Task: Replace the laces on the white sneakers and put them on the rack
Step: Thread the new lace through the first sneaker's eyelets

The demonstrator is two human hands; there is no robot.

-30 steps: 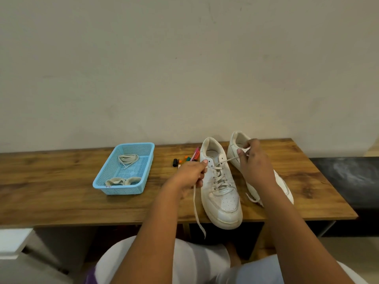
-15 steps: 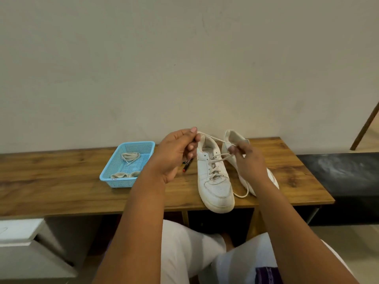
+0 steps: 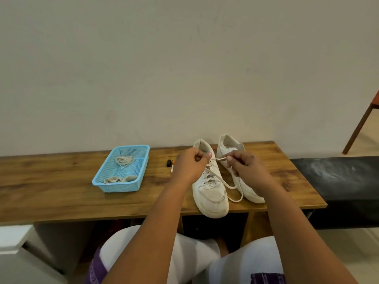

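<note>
— What sits on the wood-grain surface (image 3: 61, 193)?
— Two smooth white sneakers side by side, toes toward the person, heels toward the wall. The left sneaker (image 3: 210, 189) is partly laced; the right sneaker (image 3: 244, 181) lies just beside it. Well to the left, a blue perforated plastic basket (image 3: 123, 167) holds coiled flat laces (image 3: 124, 160).
— And the hands?
— The left hand (image 3: 189, 167) is curled over the left sneaker's collar; its hold on the lace, I cannot tell. The right hand (image 3: 244, 167) has a pinching grip on the flat lace (image 3: 220, 159), which loops beside the toe.
</note>
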